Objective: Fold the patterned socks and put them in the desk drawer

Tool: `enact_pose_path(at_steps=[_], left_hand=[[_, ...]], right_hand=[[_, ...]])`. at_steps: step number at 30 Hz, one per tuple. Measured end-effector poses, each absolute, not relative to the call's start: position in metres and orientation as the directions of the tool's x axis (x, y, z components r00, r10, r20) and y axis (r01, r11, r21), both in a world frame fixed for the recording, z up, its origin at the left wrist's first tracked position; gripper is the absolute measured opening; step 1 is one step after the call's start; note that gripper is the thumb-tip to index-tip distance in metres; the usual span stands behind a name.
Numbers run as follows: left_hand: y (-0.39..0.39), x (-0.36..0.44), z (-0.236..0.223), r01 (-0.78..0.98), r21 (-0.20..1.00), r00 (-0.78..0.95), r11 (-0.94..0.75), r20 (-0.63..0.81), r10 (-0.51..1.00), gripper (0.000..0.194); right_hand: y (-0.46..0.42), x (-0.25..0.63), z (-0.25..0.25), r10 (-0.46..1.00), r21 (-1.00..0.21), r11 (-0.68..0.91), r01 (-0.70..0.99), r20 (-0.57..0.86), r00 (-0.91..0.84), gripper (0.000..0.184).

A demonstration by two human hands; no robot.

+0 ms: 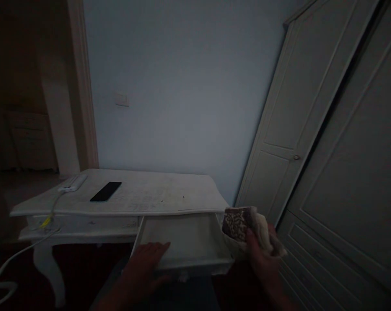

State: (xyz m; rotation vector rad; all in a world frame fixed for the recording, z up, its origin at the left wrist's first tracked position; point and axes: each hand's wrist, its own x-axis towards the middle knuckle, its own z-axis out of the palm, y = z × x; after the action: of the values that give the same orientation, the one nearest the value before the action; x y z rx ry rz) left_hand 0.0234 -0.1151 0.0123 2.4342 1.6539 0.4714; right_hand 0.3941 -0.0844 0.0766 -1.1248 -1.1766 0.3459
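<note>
While the left hand (pixel 146 264) spreads open over the lower-centre drawer (pixel 195 262), perhaps steadying it, the right hand (pixel 263 260) clamps folded patterned cloth (pixel 236 223).

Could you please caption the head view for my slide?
Left hand at open drawer, right hand holding folded cloth.

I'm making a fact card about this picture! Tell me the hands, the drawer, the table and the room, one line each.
Left hand: over the drawer's front left part; touch unclear
Right hand: holding a folded cloth, dark with a pale pattern
Drawer: pulled out
Table: white, with a dark-screened phone lying flat
Room: pale wall, light switch, tall wardrobe at right
</note>
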Motion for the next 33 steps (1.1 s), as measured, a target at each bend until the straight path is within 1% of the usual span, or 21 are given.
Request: enact_pose_path(at_steps=[1, 2, 3, 4, 5, 6, 7, 8, 9, 10, 11, 12, 14, 16, 18, 20, 23, 26, 29, 31, 33], left_hand=[[-0.114, 0.016, 0.008, 0.892, 0.282, 0.334, -0.354, 0.117, 0.935, 0.075], [-0.113, 0.012, 0.006, 0.907, 0.253, 0.331, -0.336, 0.064, 0.941, 0.073], [-0.112, 0.01, 0.004, 0.922, 0.219, 0.323, -0.319, 0.018, 0.946, 0.07], [-0.111, 0.01, 0.002, 0.935, 0.185, 0.311, -0.302, -0.017, 0.95, 0.066], [-0.11, 0.011, 0.001, 0.944, 0.158, 0.299, -0.289, -0.042, 0.953, 0.062], [-0.11, 0.012, 0.0, 0.95, 0.137, 0.289, -0.28, -0.053, 0.956, 0.058], [-0.11, 0.014, -0.001, 0.954, 0.124, 0.281, -0.272, -0.057, 0.958, 0.055], [-0.111, 0.015, -0.002, 0.956, 0.118, 0.276, -0.267, -0.057, 0.96, 0.052], [-0.111, 0.015, -0.003, 0.957, 0.118, 0.273, -0.265, -0.058, 0.96, 0.049], [-0.111, 0.016, -0.004, 0.958, 0.119, 0.27, -0.261, -0.059, 0.961, 0.047], [-0.112, 0.016, -0.004, 0.958, 0.123, 0.267, -0.259, -0.058, 0.962, 0.045], [-0.112, 0.016, -0.004, 0.958, 0.13, 0.265, -0.256, -0.057, 0.963, 0.043], [-0.113, 0.016, -0.003, 0.958, 0.146, 0.257, -0.246, -0.06, 0.965, 0.04], [-0.113, 0.016, -0.001, 0.958, 0.151, 0.256, -0.243, -0.073, 0.964, 0.038], [-0.113, 0.016, 0.001, 0.957, 0.149, 0.265, -0.251, -0.085, 0.96, 0.037], [-0.113, 0.016, 0.002, 0.955, 0.144, 0.272, -0.258, -0.086, 0.958, 0.037], [-0.113, 0.016, 0.002, 0.954, 0.14, 0.278, -0.265, -0.081, 0.957, 0.038], [-0.114, 0.015, 0.002, 0.95, 0.136, 0.294, -0.282, -0.077, 0.953, 0.038], [-0.113, 0.014, 0.001, 0.947, 0.13, 0.305, -0.294, -0.074, 0.949, 0.041], [-0.113, 0.013, 0.0, 0.947, 0.123, 0.307, -0.296, -0.075, 0.949, 0.041], [-0.112, 0.013, -0.001, 0.948, 0.119, 0.305, -0.295, -0.075, 0.95, 0.039]], right_hand=[[-0.083, 0.391, 0.076, 0.723, -0.757, 0.492, 0.431, 0.631, 0.282, 0.053], [-0.08, 0.384, 0.074, 0.725, -0.637, 0.536, 0.555, 0.684, 0.085, 0.054], [-0.077, 0.373, 0.07, 0.733, -0.489, 0.58, 0.652, 0.663, -0.155, 0.056], [-0.072, 0.36, 0.065, 0.742, -0.348, 0.621, 0.703, 0.55, -0.383, 0.061], [-0.068, 0.347, 0.061, 0.746, -0.249, 0.651, 0.717, 0.382, -0.545, 0.068], [-0.063, 0.335, 0.056, 0.745, -0.185, 0.665, 0.723, 0.219, -0.63, 0.078], [-0.059, 0.327, 0.052, 0.743, -0.147, 0.669, 0.728, 0.093, -0.663, 0.088], [-0.056, 0.322, 0.049, 0.739, -0.125, 0.67, 0.732, 0.016, -0.673, 0.098], [-0.055, 0.321, 0.046, 0.735, -0.111, 0.674, 0.731, -0.01, -0.679, 0.103], [-0.055, 0.325, 0.043, 0.724, -0.097, 0.687, 0.72, 0.004, -0.69, 0.104], [-0.057, 0.332, 0.039, 0.703, -0.074, 0.711, 0.7, 0.043, -0.71, 0.1], [-0.061, 0.341, 0.033, 0.669, -0.036, 0.742, 0.67, 0.102, -0.736, 0.09], [-0.072, 0.364, 0.016, 0.574, 0.079, 0.791, 0.607, 0.25, -0.78, 0.065], [-0.084, 0.38, -0.008, 0.474, 0.199, 0.788, 0.583, 0.409, -0.78, 0.045], [-0.092, 0.383, -0.033, 0.399, 0.27, 0.744, 0.611, 0.554, -0.731, 0.035], [-0.098, 0.368, -0.054, 0.327, 0.294, 0.702, 0.648, 0.676, -0.66, 0.029], [-0.101, 0.325, -0.069, 0.269, 0.285, 0.698, 0.657, 0.746, -0.609, 0.025], [-0.105, 0.296, -0.07, 0.242, 0.28, 0.749, 0.601, 0.729, -0.641, 0.027], [-0.106, 0.31, -0.074, 0.203, 0.314, 0.789, 0.528, 0.678, -0.707, 0.024], [-0.106, 0.341, -0.084, 0.248, 0.316, 0.778, 0.543, 0.64, -0.727, 0.02], [-0.104, 0.376, -0.097, 0.342, 0.291, 0.735, 0.612, 0.621, -0.706, 0.019]])
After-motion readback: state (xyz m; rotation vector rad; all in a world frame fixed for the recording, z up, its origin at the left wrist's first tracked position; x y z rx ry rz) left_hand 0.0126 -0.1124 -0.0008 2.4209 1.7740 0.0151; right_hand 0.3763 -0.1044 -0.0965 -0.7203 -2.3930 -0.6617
